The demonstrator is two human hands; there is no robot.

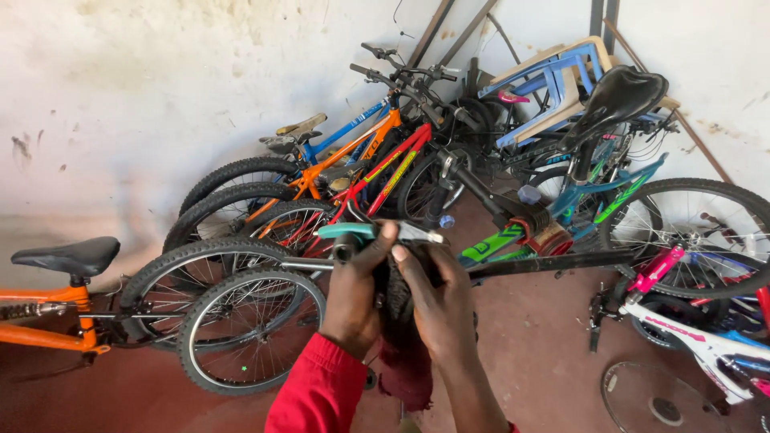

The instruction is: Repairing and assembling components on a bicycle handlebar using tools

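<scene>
Honestly, left hand (353, 293) clamps the teal-tipped handlebar (353, 234), right hand (437, 301) pinching a dark rag (401, 321) (mid-frame); wiping looks unfinished.

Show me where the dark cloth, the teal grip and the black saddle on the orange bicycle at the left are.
dark cloth (399, 309), head view, on the bunched middle between the hands.
teal grip (346, 232), head view, on its rubber middle.
black saddle (68, 255), head view, on its top surface.
</scene>
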